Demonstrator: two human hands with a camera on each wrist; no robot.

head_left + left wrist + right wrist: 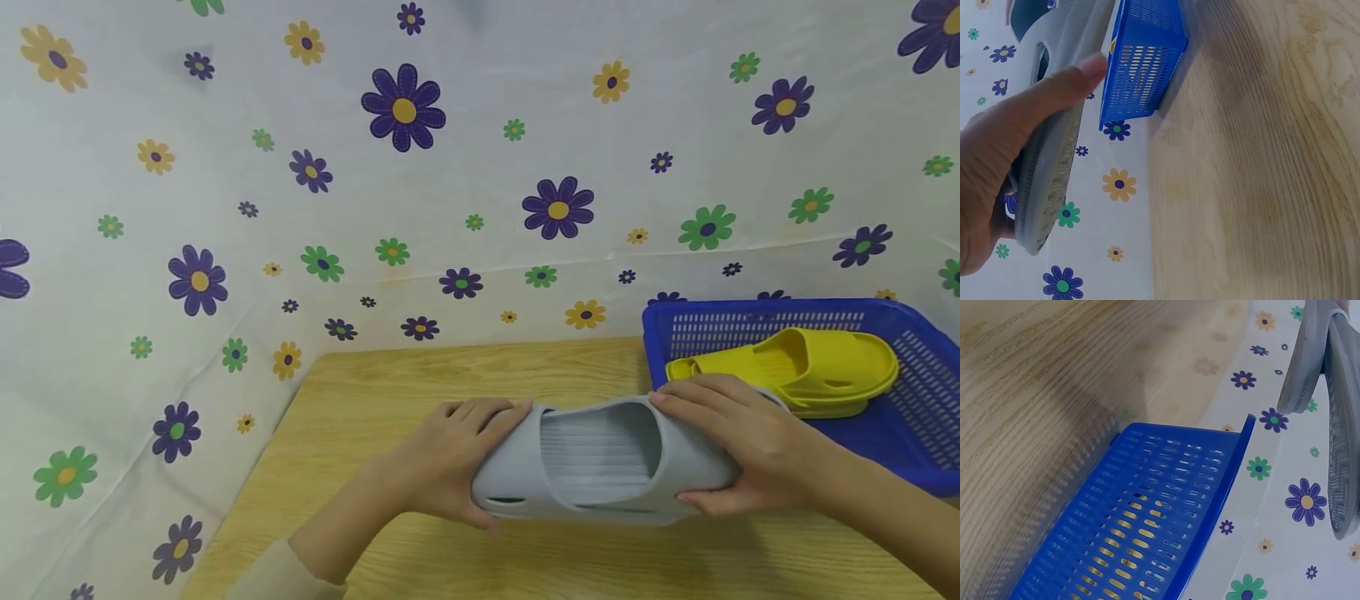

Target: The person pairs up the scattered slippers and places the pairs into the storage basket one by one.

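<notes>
A pair of light grey slippers (pixel 517 471) is held sideways above the wooden table, one fitted against the other. My left hand (pixel 438 462) grips the left end, thumb on the near side and fingers over the top; in the left wrist view its thumb presses along the sole edge of a grey slipper (pixel 1044 181). The right end is gripped by my right hand (pixel 761 446), with its thumb below. In the right wrist view two grey soles (pixel 1340 425) spread apart at one end, and the right hand is almost wholly out of frame.
A blue plastic basket (pixel 652 333) with slotted walls stands at the right of the wooden table (pixel 390 387). Yellow slippers (pixel 847 362) lie stacked inside it. Behind and to the left hangs a white cloth (pixel 465 167) printed with flowers.
</notes>
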